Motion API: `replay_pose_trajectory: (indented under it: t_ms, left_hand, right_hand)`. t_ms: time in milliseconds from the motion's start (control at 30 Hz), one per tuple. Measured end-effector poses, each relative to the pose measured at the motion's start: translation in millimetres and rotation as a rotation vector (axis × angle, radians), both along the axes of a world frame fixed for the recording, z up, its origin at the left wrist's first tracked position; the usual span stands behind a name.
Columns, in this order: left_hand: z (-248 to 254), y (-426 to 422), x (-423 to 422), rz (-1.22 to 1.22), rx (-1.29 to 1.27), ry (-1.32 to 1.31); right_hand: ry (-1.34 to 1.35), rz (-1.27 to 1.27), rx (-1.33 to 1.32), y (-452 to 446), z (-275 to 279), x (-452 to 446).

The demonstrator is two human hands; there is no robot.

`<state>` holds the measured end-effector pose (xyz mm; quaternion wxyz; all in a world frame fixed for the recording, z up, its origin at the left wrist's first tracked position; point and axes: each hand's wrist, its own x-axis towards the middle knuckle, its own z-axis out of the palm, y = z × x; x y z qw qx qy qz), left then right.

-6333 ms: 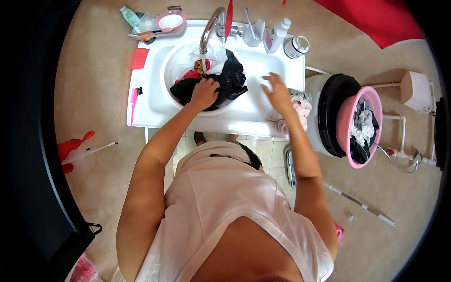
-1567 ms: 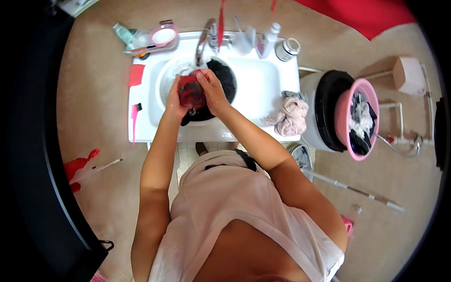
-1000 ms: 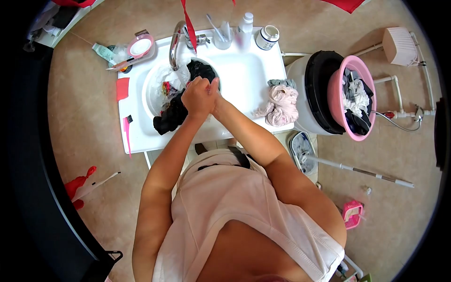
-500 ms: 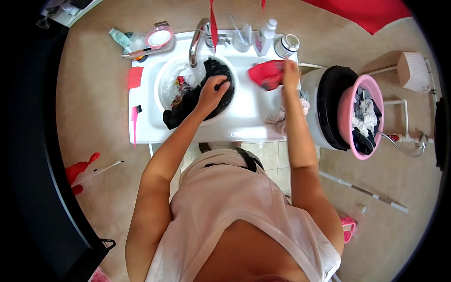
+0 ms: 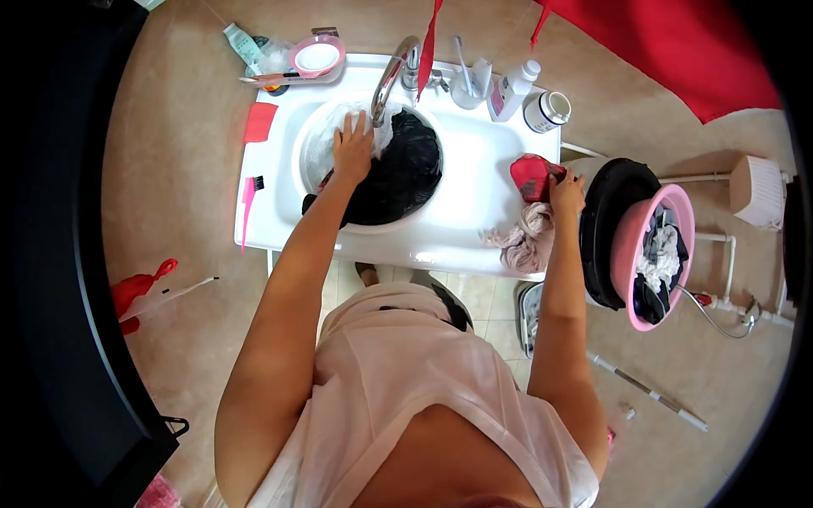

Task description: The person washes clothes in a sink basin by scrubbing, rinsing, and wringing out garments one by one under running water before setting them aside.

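A white basin sits in the sink under the faucet, holding black clothing and white, wet-looking fabric or suds. My left hand reaches into the basin, fingers stretched over the white part, below the faucet's spout. At the sink's right end, my right hand grips the edge of a small red cloth item with darker patches; its exact kind is unclear. Just below the red item lies a crumpled beige-pink cloth, near my right wrist.
Along the sink's back stand a toothbrush cup, a white bottle and an open jar. A soap dish is at back left, a pink brush at left. A pink tub of clothes stands right.
My right hand has carried the red item right and down to the sink's right end. My left hand has shifted from the black clothing to the white part and its fingers have opened.
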<state>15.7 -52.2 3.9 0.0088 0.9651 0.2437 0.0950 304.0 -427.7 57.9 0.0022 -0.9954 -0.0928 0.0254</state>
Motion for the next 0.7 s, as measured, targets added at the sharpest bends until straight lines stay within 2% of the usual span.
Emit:
replay_pose_trajectory:
  t_ms: [67, 167, 267, 300, 400, 433, 533, 567, 700]
  left_hand:
    - [-11.6, 8.9, -0.1, -0.065, 0.108, 0.147]
    - [4.9, 7.1, 6.4, -0.077, -0.044, 0.434]
    - [-1.5, 2.7, -2.8, 0.061, -0.255, 0.309]
    - [5.7, -0.4, -11.4, 0.055, -0.297, 0.155]
    - [37.3, -13.8, -29.3, 0.279, -0.588, -0.019]
    - [56.4, -18.0, -35.8, 0.307, -0.628, -0.047]
    - [100.7, -37.1, -60.5, 0.209, -0.623, -0.100]
    - [112.2, -41.7, -67.4, 0.158, -0.620, -0.026]
    - [129.8, -69.9, -94.2, -0.157, -0.577, 0.064]
  right_hand:
    - [-0.085, 0.020, -0.063, 6.1, 10.9, -12.2]
    - [-0.267, 0.082, -0.138, 13.9, 18.8, -23.7]
    - [-0.418, 0.279, 0.001, 19.0, 4.4, -28.9]
    - [-0.433, 0.362, 0.112, 29.8, 11.7, -39.1]
    - [-0.255, 0.577, 0.466, 62.6, 5.5, -62.2]
    - [-0.225, 0.637, 0.471, 78.8, 12.8, -78.2]
    - [-0.042, 0.750, 0.623, 133.1, 15.0, -121.8]
    - [0.032, 0.744, 0.693, 152.9, 14.0, -134.6]
    - [0.146, 0.823, 0.919, 230.5, 2.4, -177.2]
